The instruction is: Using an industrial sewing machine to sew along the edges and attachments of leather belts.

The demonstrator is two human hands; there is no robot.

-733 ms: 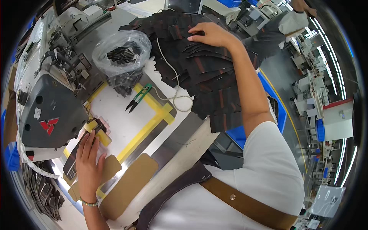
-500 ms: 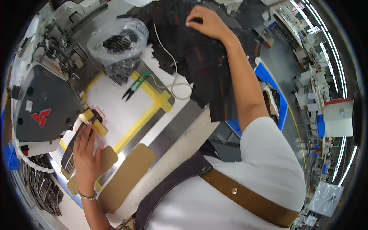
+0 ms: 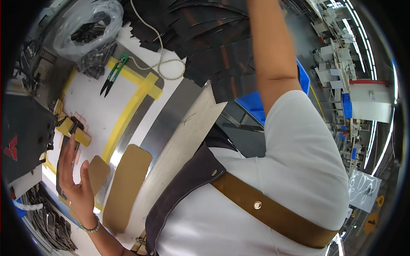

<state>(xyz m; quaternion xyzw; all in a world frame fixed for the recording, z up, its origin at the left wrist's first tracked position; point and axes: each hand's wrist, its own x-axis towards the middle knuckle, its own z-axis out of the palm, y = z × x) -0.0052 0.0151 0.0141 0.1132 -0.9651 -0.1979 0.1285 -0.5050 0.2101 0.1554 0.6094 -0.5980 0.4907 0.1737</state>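
The dark strip (image 3: 60,179) lies under and along the outer side of the left hand (image 3: 79,193), whose fingers reach forward nearly straight and close together, the thumb held apart; nothing shows pinched, and whether the fingertips press or only hover, I cannot tell. The right hand is out of view past the upper edge, at the end of the outstretched right forearm (image 3: 273,42), so its state cannot be told. The strip could skew if the left fingers slide, since it looks thin and narrow; those fingertips also sit close to the yellow block (image 3: 80,135) and dark grey machine head (image 3: 23,128), where a knuckle could catch. Beside the left thumb lie stiff, matte brown boards (image 3: 126,187) with rounded corners. Ahead of that hand, green-handled snips (image 3: 113,76) with slim pointed blades rest near a looped, rope-like cord (image 3: 161,47), which could snag the dark, flat panels (image 3: 222,57) heaped below the right forearm if they were dragged. Farther ahead, a crinkled clear plastic bag (image 3: 62,45) holds dark pieces.
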